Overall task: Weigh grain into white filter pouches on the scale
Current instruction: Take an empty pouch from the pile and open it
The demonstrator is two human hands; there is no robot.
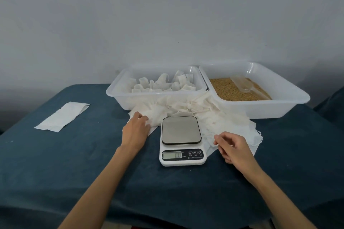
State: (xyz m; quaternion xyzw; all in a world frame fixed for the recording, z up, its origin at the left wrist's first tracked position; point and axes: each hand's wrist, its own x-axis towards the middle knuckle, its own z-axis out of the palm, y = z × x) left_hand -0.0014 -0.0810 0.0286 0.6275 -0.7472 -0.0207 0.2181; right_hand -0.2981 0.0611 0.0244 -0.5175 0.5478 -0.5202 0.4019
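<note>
On the dark blue cloth of the table (74, 154) we see a small kitchen scale (182, 141) in the middle, with a smooth grey metal plate of square shape with rounded corners and a white plastic body; nothing lies on the plate, and the small display at its near edge seems to read zero. Behind and to the right of the scale lies a loose heap of empty filter pouches (210, 115) — thin, white, crumpled, with strings.

Our left hand (135, 130) rests with fingers bent on the left edge of this heap; we cannot tell if it pinches a pouch or only touches it. Our right hand (232, 147) is near the right side of the scale, over the heap, with fingers curled; whether anything is between the fingertips we cannot tell.

At the far side stand two white translucent plastic trays, touching each other. The left tray (119, 96) holds filled pouches (162, 84), standing close together. The right tray (290, 102) holds a flat layer of golden-brown grain (229, 89) — on it lies a clear plastic scoop (242, 83).

Far left on the cloth lies a flat, long white paper sheet (61, 117), well apart from everything.
</note>
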